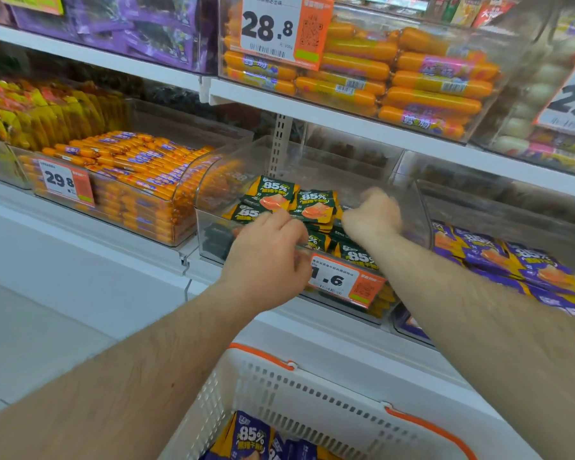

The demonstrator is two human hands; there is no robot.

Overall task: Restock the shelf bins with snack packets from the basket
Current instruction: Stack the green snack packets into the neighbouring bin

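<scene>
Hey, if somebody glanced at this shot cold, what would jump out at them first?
Probably the two bare forearms reaching into the clear middle bin, the left hand and right hand both among the green 85% snack packets. Next, the big 28.8 price tag on the orange sausage bin up top. At the bottom sits a white basket with purple 85% packets.

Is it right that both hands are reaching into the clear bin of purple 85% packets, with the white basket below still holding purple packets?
Not quite. In the head view the left hand and right hand are in the clear bin of green 85% packets, not purple ones. The white basket below does hold purple packets.
</scene>
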